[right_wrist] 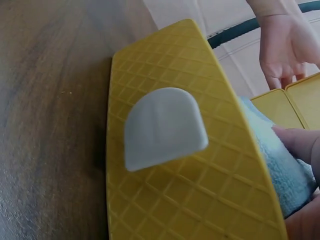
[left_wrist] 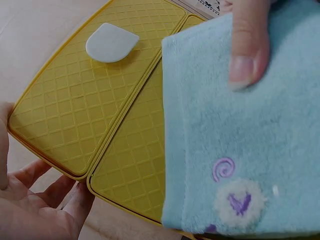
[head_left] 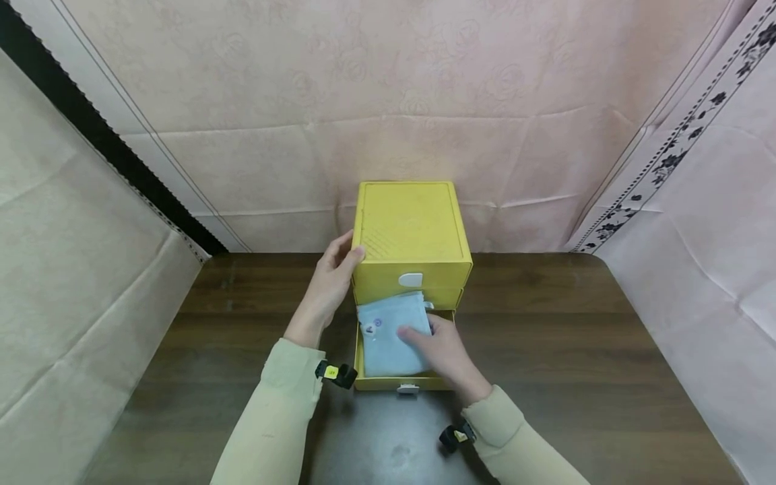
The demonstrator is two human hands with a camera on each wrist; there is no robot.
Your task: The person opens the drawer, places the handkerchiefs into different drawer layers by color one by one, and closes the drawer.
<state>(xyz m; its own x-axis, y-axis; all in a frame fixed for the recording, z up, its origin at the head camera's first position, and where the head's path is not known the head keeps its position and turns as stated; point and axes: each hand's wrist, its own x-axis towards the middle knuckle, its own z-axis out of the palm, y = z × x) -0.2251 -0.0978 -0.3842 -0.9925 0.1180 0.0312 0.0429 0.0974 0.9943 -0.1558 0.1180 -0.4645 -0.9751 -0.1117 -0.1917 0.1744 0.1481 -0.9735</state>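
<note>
A small yellow drawer cabinet (head_left: 411,222) stands against the back cloth, its bottom drawer (head_left: 380,384) pulled out. My left hand (head_left: 330,279) rests against the cabinet's left side, fingers along the wall and thumb by the upper front corner. Over the pulled-out drawer, my right hand (head_left: 441,349) pinches a folded light blue towel (head_left: 388,353), thumb on top and other fingers underneath. A purple swirl and a white patch show on the towel in the left wrist view. The towel covers most of the drawer's inside and overlaps the lower cabinet front.
White tabs mark the upper drawer front (left_wrist: 65,95) and the pulled-out drawer's front (right_wrist: 150,195). The cabinet is on a dark wooden table (head_left: 242,404). Pale patterned cloth (head_left: 424,81) hangs behind, with more cloth at both sides.
</note>
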